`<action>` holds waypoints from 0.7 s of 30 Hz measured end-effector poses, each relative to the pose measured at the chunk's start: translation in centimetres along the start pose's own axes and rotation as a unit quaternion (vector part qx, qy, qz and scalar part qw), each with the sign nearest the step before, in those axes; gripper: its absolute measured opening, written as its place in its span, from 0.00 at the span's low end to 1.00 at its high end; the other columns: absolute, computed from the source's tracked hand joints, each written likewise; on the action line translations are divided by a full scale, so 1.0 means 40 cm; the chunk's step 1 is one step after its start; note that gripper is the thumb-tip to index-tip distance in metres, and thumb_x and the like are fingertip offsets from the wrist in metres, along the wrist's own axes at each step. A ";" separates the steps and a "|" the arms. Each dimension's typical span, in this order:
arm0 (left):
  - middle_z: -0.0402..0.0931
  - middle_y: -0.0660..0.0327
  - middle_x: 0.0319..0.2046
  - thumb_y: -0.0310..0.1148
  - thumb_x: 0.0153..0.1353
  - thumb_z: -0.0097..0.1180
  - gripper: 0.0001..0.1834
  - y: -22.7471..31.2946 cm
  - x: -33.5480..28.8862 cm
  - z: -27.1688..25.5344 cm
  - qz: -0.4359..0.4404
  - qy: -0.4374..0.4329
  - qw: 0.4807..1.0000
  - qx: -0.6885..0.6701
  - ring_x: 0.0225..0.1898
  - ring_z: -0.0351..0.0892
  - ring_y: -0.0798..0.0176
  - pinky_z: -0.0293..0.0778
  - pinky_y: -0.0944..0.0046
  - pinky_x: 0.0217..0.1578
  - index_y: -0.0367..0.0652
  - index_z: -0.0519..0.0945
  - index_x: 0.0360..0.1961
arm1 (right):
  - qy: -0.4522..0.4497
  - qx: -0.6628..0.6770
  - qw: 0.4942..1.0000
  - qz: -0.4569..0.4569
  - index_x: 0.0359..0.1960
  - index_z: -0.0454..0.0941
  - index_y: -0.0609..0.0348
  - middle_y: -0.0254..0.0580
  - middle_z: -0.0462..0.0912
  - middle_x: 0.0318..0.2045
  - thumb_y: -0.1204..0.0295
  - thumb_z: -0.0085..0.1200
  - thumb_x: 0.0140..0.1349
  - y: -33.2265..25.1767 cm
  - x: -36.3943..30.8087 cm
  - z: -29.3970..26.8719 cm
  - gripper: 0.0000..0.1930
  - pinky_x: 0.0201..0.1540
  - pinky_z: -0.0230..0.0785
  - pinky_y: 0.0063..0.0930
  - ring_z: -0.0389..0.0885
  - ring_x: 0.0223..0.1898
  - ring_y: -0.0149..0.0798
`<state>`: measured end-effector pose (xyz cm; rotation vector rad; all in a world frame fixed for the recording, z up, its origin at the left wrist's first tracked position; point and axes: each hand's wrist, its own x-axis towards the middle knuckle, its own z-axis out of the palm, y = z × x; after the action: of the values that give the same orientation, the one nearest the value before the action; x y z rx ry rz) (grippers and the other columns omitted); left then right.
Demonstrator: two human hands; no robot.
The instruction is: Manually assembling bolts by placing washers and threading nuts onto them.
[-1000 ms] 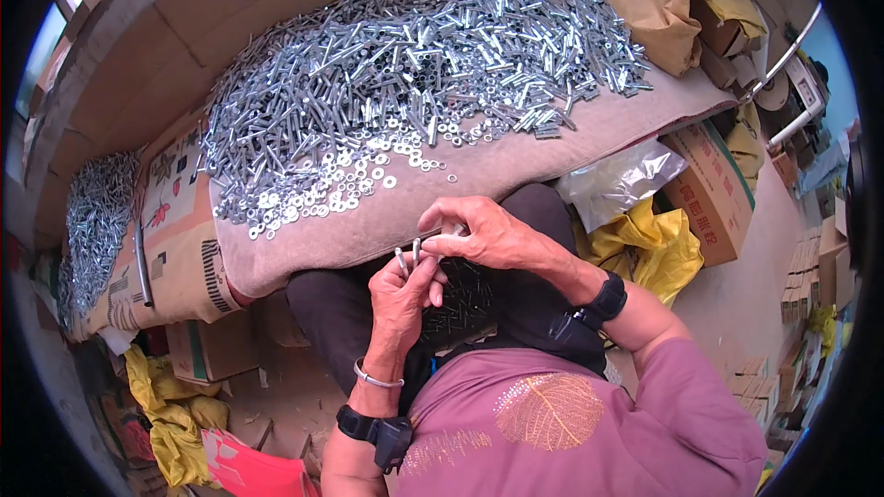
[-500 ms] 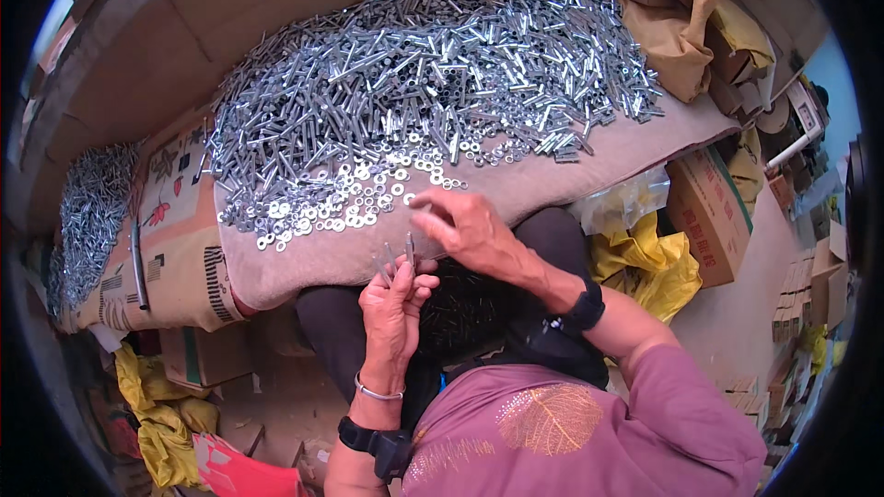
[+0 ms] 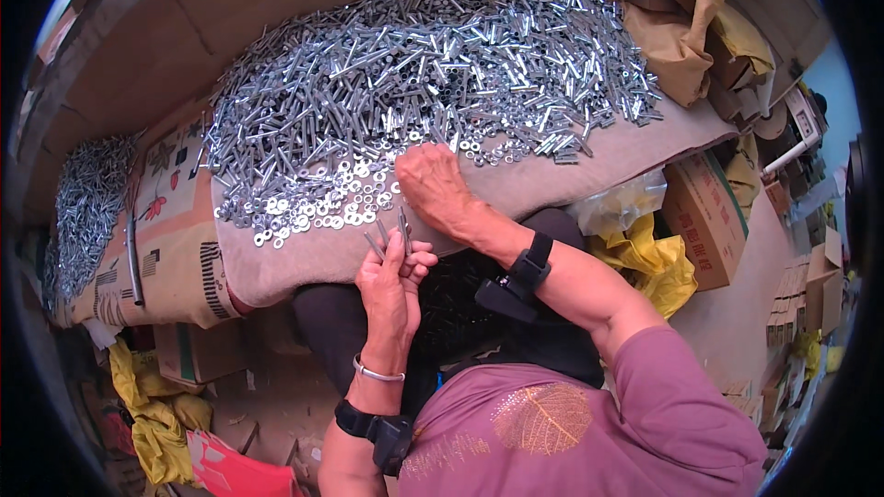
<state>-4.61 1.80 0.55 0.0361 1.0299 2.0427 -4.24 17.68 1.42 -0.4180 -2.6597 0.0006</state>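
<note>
My left hand (image 3: 391, 283) is raised in front of my lap and grips a few grey metal bolts (image 3: 391, 237) that stick up between its fingers. My right hand (image 3: 433, 186) reaches forward, palm down, onto the grey cloth (image 3: 304, 262) at the near edge of a big heap of silver bolts (image 3: 433, 64). Its fingertips rest among the loose flat washers (image 3: 322, 207) scattered in front of the heap; whether it holds one is hidden. Both wrists wear black bands.
A second heap of bolts (image 3: 83, 202) lies at the far left on printed cardboard (image 3: 170, 248). Cardboard boxes (image 3: 709, 212), a clear plastic bag (image 3: 617, 207) and yellow bags (image 3: 658, 262) crowd the right side. More yellow bags (image 3: 152, 405) sit at lower left.
My right hand has left my left hand and moved forward onto the cloth among the washers. My left hand has stayed low with the bolts in it.
</note>
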 end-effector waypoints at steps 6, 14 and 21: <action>0.79 0.53 0.28 0.33 0.64 0.52 0.09 -0.017 0.011 0.034 0.014 -0.003 1.000 0.008 0.25 0.80 0.66 0.73 0.75 0.25 0.38 0.71 0.38 | 0.034 0.047 0.998 -0.031 0.23 0.74 0.64 0.50 0.76 0.24 0.77 0.49 0.47 0.038 -0.012 0.013 0.03 0.33 0.69 0.40 0.77 0.28 0.48; 0.78 0.55 0.27 0.33 0.64 0.52 0.09 -0.037 0.034 0.049 0.011 0.000 1.000 0.021 0.24 0.80 0.66 0.74 0.75 0.23 0.38 0.72 0.37 | 0.056 0.169 0.984 -0.009 0.27 0.73 0.64 0.50 0.74 0.24 0.78 0.50 0.48 0.066 -0.094 -0.052 0.05 0.35 0.66 0.43 0.75 0.29 0.53; 0.78 0.56 0.27 0.32 0.63 0.53 0.09 -0.051 0.037 0.053 0.009 -0.024 0.998 0.051 0.23 0.79 0.67 0.73 0.75 0.21 0.36 0.73 0.38 | 0.074 0.242 0.967 0.022 0.33 0.75 0.64 0.48 0.76 0.28 0.77 0.51 0.51 0.054 -0.141 -0.072 0.07 0.35 0.67 0.40 0.76 0.32 0.51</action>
<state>-3.47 4.86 0.09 0.1474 1.1059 1.9955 2.43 17.89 1.46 -0.2986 -2.3919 0.5946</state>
